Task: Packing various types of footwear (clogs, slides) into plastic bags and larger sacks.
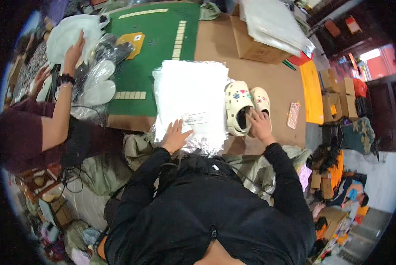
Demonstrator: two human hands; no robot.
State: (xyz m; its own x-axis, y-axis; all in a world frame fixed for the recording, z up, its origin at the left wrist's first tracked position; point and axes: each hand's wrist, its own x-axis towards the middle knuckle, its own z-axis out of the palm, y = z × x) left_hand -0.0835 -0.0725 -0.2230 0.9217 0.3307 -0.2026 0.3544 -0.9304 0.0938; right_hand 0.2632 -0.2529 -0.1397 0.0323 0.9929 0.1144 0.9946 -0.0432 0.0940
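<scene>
A pair of cream clogs with small coloured charms stands on the brown table to the right of a stack of clear and white plastic bags. My right hand (260, 125) is closed on the clogs at their openings, covering part of the right clog (260, 98); the left clog (238, 100) is tilted slightly. My left hand (176, 136) lies open on the lower part of the plastic bags (191, 88), its fingers spread beside a small white label (194, 119). The label sits on the top bag.
Right of the clogs lies a pink patterned phone-shaped item (293, 115). A cardboard box (257, 46) topped with more plastic sheets stands at the back. On the left, a co-worker's hand (75, 47) rests on a white bag (59, 40) beside a green cutting mat (136, 70) and wrapped shoes.
</scene>
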